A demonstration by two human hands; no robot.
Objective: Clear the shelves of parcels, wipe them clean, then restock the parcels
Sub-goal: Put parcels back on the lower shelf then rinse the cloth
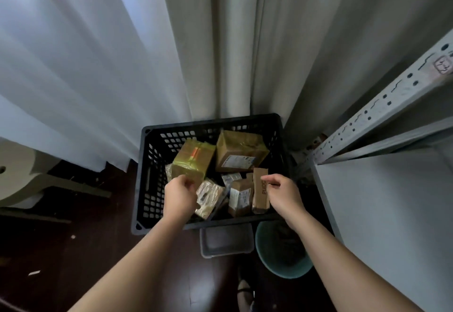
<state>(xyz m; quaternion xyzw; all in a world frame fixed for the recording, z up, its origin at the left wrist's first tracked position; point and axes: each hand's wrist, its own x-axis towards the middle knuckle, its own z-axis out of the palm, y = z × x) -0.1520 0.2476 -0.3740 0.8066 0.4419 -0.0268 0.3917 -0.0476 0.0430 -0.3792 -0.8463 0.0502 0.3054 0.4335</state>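
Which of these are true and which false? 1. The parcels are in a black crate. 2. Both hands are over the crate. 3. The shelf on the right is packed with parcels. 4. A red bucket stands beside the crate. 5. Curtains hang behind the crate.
1. True. The parcels, among them a yellow-taped parcel and a large brown box, lie in the black crate.
2. True. The left hand and the right hand both reach over it.
3. False. The visible part of the shelf is bare, with no parcels on it.
4. False. The bucket near the crate is teal, not red.
5. True. Pale curtains hang behind the crate.
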